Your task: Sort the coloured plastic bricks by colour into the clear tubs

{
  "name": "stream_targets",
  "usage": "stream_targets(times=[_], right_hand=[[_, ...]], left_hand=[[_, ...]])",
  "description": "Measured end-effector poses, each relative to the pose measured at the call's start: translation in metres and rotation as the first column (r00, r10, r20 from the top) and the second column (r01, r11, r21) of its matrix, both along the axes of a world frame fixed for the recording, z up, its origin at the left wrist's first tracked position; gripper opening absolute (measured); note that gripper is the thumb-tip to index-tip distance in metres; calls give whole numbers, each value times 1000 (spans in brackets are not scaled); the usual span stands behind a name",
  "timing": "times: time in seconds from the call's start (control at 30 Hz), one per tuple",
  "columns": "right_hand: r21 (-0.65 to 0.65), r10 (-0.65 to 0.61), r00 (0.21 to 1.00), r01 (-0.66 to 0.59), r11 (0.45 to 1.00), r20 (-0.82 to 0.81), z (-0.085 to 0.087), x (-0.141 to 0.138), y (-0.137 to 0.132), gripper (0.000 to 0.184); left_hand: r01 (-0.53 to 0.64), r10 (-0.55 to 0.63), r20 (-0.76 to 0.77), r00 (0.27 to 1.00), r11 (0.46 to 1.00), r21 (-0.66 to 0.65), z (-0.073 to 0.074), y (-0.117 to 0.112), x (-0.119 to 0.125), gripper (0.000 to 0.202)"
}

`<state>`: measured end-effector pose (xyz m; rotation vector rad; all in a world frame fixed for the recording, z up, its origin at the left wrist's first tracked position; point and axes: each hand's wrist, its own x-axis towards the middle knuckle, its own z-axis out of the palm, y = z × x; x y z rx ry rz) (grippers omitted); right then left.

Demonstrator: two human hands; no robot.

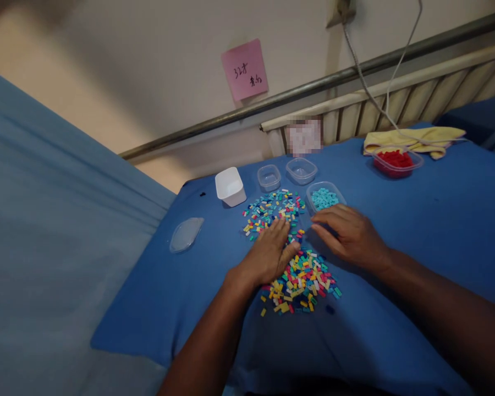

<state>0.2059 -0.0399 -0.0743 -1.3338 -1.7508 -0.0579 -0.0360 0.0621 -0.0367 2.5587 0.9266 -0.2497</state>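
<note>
Small colourful plastic pieces (305, 278) lie in a heap on the blue cloth, in yellow, red, green, white and blue. A looser spread of the same pieces (272, 206) lies farther back. My left hand (270, 253) rests flat between the two groups with its fingers stretched out, covering some pieces. My right hand (352, 236) is just in front of a clear container of turquoise pieces (325, 198). Its fingers are curled, thumb and forefinger tips close together; whatever they may hold is too small to make out.
Along the back stand a white tub (230, 186) and two clear containers (269, 177). A clear lid (186, 235) lies at left. Red pieces (396, 159) fill another container at far right, beside a yellow cloth (416, 138). A cable (365, 88) hangs down the wall.
</note>
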Motion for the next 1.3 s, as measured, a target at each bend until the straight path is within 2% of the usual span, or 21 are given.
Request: stream_targets(times=[0.1, 0.17, 0.23, 0.33, 0.4, 0.47, 0.53, 0.63, 0.73, 0.8, 0.87, 0.97, 1.07, 1.2, 1.3], right_hand=[[-11, -156, 966, 161, 987, 207, -4, 17, 4, 21], [-35, -183, 938, 201, 979, 293, -8, 24, 7, 23], [-51, -183, 924, 212, 976, 336, -11, 28, 9, 24], [-66, -186, 913, 224, 972, 363, -14, 29, 9, 26], [-74, -212, 904, 256, 964, 371, -16, 32, 9, 28], [-80, -249, 895, 297, 951, 370, -17, 37, 9, 28], [-78, -289, 887, 337, 938, 361, -18, 43, 9, 27], [-47, -326, 889, 359, 932, 323, -15, 47, 7, 26], [15, -273, 926, 279, 960, 261, -9, 38, 2, 24], [10, -164, 956, 167, 986, 241, -8, 27, -1, 23], [-63, -25, 975, 40, 997, 221, -10, 15, -3, 22], [-204, 130, 982, -100, 974, 139, -18, 3, -2, 22], [-266, 166, 986, -153, 952, 24, -23, 1, 1, 22], [-288, 143, 988, -151, 946, -49, -24, 4, 3, 21], [-303, 132, 990, -139, 943, -45, -23, 5, 3, 21]], left_hand=[[17, -17, -3, 1000, 1000, -14, 1, -24, -6, 95], [32, -32, 4, 999, 999, -20, 3, -33, -8, 93], [65, -65, 30, 997, 998, -2, 7, -33, -10, 90], [44, -66, 153, 986, 989, 143, 13, -12, -13, 69], [-93, 34, 237, 971, 966, 242, 17, 13, -15, 49], [-281, 204, 264, 943, 912, 299, 19, 40, -15, 35], [-323, 256, 252, 933, 906, 275, 20, 61, -14, 31], [-301, 240, 263, 935, 927, 225, 15, 77, -11, 32], [-194, 139, 270, 953, 963, 188, 7, 76, -14, 37], [-117, 68, 273, 960, 979, 168, 4, 72, -21, 45], [-82, 34, 308, 951, 986, 146, 3, 70, -29, 57], [-107, 59, 389, 919, 989, 102, 3, 71, -40, 68], [-188, 117, 453, 884, 976, 114, -3, 79, -47, 53], [-336, 212, 487, 848, 924, 183, -14, 87, -45, 37], [-272, 137, 405, 904, 915, 297, -17, 83, -33, 34]])
